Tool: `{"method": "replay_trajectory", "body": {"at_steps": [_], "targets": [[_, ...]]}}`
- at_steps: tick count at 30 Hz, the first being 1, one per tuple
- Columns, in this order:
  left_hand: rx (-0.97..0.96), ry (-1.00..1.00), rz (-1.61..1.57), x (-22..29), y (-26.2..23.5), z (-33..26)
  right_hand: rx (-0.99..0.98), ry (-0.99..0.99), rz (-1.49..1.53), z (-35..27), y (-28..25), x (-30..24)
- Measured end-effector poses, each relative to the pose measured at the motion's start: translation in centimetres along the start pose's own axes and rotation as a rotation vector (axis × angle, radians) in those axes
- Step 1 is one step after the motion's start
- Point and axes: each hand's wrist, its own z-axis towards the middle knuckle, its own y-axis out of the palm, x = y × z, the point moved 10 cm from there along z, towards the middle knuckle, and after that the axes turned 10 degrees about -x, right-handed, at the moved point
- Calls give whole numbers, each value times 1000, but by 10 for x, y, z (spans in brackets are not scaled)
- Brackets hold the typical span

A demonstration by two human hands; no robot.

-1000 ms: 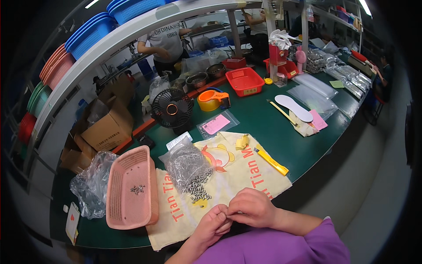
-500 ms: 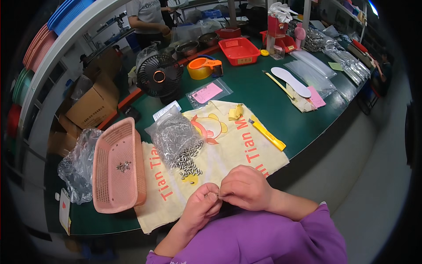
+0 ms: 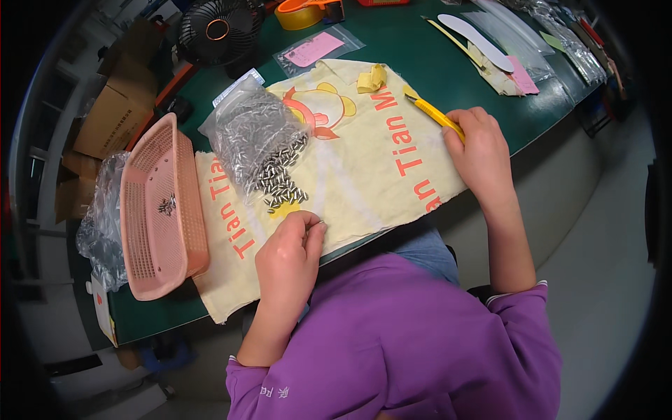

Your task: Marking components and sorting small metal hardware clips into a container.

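The two hands have come apart. A moment ago they were pressed together at the near edge of the desk [image 3: 553, 105], fingers meeting over something small; now the right hand [image 3: 479, 150] has swung out to the right end of the yellow cloth [image 3: 371, 154] and lies over the near end of the yellow utility knife [image 3: 430, 112], fingers curled down onto its handle. Whether it has a full grip on the knife or only rests on it cannot be told from here.

The left hand [image 3: 290, 255] has stayed at the near edge of the cloth, loosely closed, with thumb and forefinger pinched together on what looks like one small metal piece; the piece itself is too small to make out. Just beyond its fingertips lies the spill of small metal pins [image 3: 280, 185], spread from the mouth of the clear plastic bag [image 3: 255, 133] toward the middle of the cloth.

The pink basket [image 3: 164, 210] sits along the left edge of the cloth, with a few pins on its floor. Judging by the split, the shared fingertip work has paused and the knife is now the right hand's concern.
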Motion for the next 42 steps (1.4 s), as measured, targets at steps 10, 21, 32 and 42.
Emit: {"method": "replay_trajectory", "body": {"at_steps": [10,21,32,42], "targets": [[-45,-65,-57,-9,5,-1,-496,-326,624,-97,31,-107],[11,-93,-80,-16,3,-3,-607,-495,492,-112,40,-129],[-19,-122,-74,-17,4,-3,-626,-485,549,-112,49,-127],[-102,-128,-71,-17,5,0,-862,-478,403,-99,44,-138]]}}
